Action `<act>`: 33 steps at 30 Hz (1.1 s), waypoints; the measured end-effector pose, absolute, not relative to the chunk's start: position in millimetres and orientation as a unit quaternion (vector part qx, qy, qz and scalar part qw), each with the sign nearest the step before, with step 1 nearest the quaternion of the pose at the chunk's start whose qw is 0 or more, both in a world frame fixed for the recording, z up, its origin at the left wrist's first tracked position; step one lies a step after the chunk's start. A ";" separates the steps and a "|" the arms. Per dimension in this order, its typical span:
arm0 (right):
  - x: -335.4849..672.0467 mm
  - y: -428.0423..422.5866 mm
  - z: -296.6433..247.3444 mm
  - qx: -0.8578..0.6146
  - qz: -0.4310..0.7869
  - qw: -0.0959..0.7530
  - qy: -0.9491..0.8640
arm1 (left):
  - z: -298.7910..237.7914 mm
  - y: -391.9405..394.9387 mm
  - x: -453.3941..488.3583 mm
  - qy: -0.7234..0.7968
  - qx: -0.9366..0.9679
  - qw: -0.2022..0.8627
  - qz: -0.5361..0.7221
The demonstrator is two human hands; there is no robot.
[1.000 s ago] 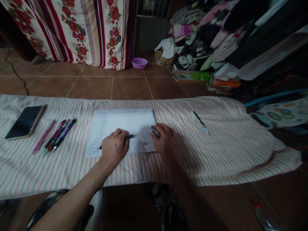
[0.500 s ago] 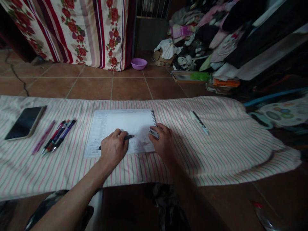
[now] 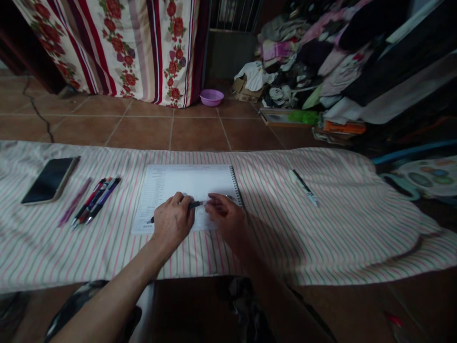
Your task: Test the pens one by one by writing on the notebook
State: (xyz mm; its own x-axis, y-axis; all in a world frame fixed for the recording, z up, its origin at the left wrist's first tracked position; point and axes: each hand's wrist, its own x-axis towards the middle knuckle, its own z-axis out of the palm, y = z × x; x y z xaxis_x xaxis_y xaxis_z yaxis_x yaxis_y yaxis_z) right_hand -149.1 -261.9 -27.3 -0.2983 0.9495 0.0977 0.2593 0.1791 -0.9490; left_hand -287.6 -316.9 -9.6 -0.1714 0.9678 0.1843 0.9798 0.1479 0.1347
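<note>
My left hand (image 3: 174,219) is closed around a black pen (image 3: 194,205), its tip pointing right and its other end showing below the wrist side. Beneath both hands lies a spiral notebook (image 3: 196,177), open to a white page with printed text down the left and faint marks near the hands. My right hand (image 3: 225,216) is at the pen's tip, with curved fingers and the thumb apart. Whether it touches the tip is hard to see. Behind its knuckles, a small silvery piece (image 3: 230,196) lies by the spiral binding, partly hidden.
On the striped cloth (image 3: 321,247), a phone (image 3: 50,180), a pinkish pen (image 3: 74,202) and several pens (image 3: 95,202) lie to the left. Another pen (image 3: 304,188) lies to the right. Beyond are a purple basin (image 3: 212,98) and piled clothes (image 3: 278,47).
My right hand has moved left from the spiral edge to the pen's tip, leaving the silvery piece behind on the notebook. My left hand keeps its hold. The view has shifted slightly.
</note>
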 end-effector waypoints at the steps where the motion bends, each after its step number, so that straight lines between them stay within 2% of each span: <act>1: -153.7 -264.4 -27.1 -0.453 0.490 0.370 -0.646 | -9.1 -316.9 -287.9 -0.758 -0.642 0.025 -0.111; 5: -168.2 -270.1 -25.6 -0.445 0.573 0.343 -0.596 | -7.8 -318.3 -289.7 -0.756 -0.645 0.020 -0.110; 19: -184.1 -262.8 -16.4 -0.444 0.625 0.403 -0.499 | -8.9 -325.7 -307.4 -0.738 -0.653 0.042 -0.164; 27: -179.3 -254.6 -8.8 -0.480 0.655 0.416 -0.409 | -11.7 -331.9 -324.9 -0.756 -0.599 -0.061 -0.256; 33: -185.3 -256.3 -9.9 -0.477 0.664 0.410 -0.405 | -22.3 -337.0 -332.1 -0.720 -0.624 -0.072 -0.295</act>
State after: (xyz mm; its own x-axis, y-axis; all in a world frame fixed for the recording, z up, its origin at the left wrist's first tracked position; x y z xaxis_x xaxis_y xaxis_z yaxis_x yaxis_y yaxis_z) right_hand -185.3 -256.3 -9.9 -0.2087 0.9307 -0.3003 -0.1585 -0.3352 -0.9287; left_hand -332.1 -337.0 -22.3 -0.2107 0.9412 0.2642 0.8560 0.0471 0.5148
